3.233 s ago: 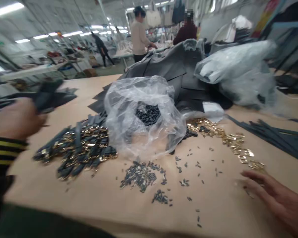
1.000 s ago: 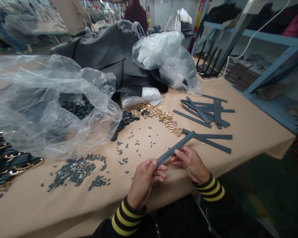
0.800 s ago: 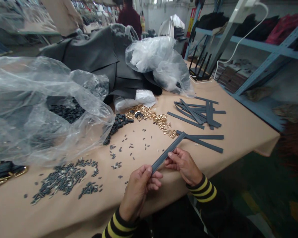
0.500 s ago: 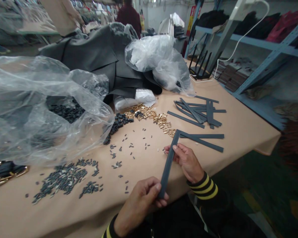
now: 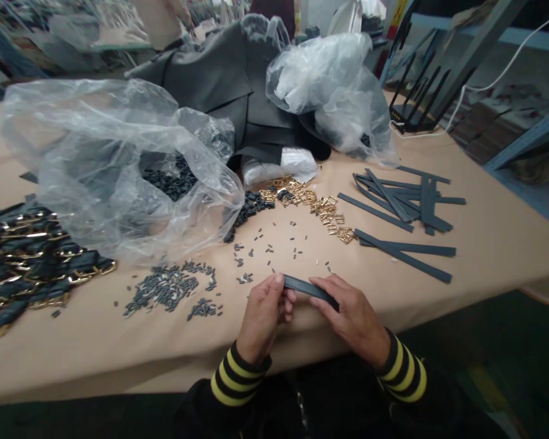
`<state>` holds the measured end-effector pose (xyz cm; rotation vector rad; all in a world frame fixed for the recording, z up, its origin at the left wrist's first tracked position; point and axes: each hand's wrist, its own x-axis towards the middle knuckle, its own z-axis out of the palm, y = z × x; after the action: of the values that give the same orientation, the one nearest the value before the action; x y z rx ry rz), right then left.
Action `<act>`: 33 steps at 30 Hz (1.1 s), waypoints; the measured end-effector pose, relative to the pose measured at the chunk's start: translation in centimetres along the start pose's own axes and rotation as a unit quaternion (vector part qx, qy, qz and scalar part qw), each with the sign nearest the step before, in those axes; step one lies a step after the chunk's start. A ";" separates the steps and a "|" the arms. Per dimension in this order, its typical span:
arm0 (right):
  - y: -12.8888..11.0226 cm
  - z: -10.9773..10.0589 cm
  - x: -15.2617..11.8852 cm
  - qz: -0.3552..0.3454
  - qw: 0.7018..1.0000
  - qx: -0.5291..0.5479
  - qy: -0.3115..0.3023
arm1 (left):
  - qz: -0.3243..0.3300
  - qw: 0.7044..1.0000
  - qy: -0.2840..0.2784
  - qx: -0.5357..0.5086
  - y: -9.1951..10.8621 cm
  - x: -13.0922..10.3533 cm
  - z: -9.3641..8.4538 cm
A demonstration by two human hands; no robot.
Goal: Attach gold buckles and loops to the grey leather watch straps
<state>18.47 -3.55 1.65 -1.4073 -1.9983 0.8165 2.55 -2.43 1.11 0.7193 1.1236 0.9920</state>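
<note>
A dark grey strap [image 5: 307,288] is stretched between my two hands, above the near edge of the brown-covered table. My left hand [image 5: 264,314] pinches one end between thumb and fingers. Around the other end my right hand [image 5: 351,311] is closed, and its palm hides part of the strap. Two loose dark strips [image 5: 407,249] lie crossed to the right of my hands. Farther back is a pile of more strips [image 5: 393,198]. Gold metal buckles [image 5: 327,210] lie in a heap beyond my hands, next to black pieces [image 5: 251,206].
Small dark pellets [image 5: 165,288] are heaped to the left, with more scattered in the middle. Black pieces with gold buckles [image 5: 36,262] pile up at the far left. Clear plastic bags [image 5: 132,122], grey sheet material [image 5: 205,67] and a router [image 5: 414,116] stand behind.
The strap has turned from steeply slanted to nearly level and appears shorter between my hands. My right hand has moved to its right end. The view has shifted left.
</note>
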 end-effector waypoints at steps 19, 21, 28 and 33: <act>0.1 0.5 1.7 0.187 0.865 0.449 -0.123 | 0.060 0.988 0.047 0.131 -0.6 0.9 0.0; 0.2 0.6 1.8 0.190 0.868 0.443 -0.116 | 0.143 0.965 0.110 0.191 -0.5 0.7 0.1; -0.2 0.6 2.1 0.185 0.886 0.414 -0.099 | 0.251 0.915 0.068 0.308 -0.1 -0.7 0.8; -0.8 0.6 2.1 0.159 0.878 0.441 -0.102 | 0.140 0.962 0.069 0.224 0.2 -0.2 0.2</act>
<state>16.95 -1.90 2.09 -1.1008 -1.2017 1.7937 2.64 -2.55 1.41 1.2146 1.4165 1.0457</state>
